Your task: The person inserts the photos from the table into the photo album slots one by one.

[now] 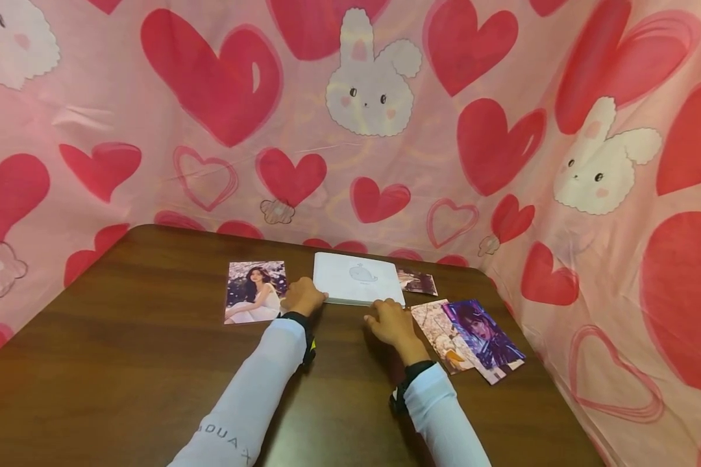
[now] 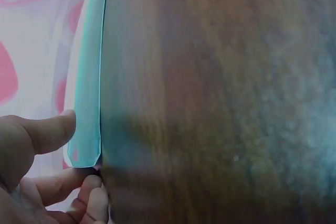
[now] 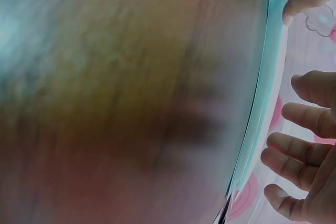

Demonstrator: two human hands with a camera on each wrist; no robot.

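A white album (image 1: 356,279) with a small whale drawing lies flat on the brown table (image 1: 122,363). My left hand (image 1: 306,297) pinches its near left corner. In the left wrist view the thumb (image 2: 44,132) lies on the cover and the fingers (image 2: 92,192) curl under the corner of the album's pale edge (image 2: 86,103). My right hand (image 1: 387,314) sits by the near right corner. In the right wrist view its fingers (image 3: 304,124) are spread and nearly straight beside the album's edge (image 3: 262,103); contact is not clear.
A photo of a woman in white (image 1: 255,292) lies left of the album. A small dark photo (image 1: 417,282) lies at its right, with a floral photo (image 1: 441,327) and a purple one (image 1: 485,334) overlapping nearer. Pink heart-and-bunny cloth (image 1: 374,130) walls the table.
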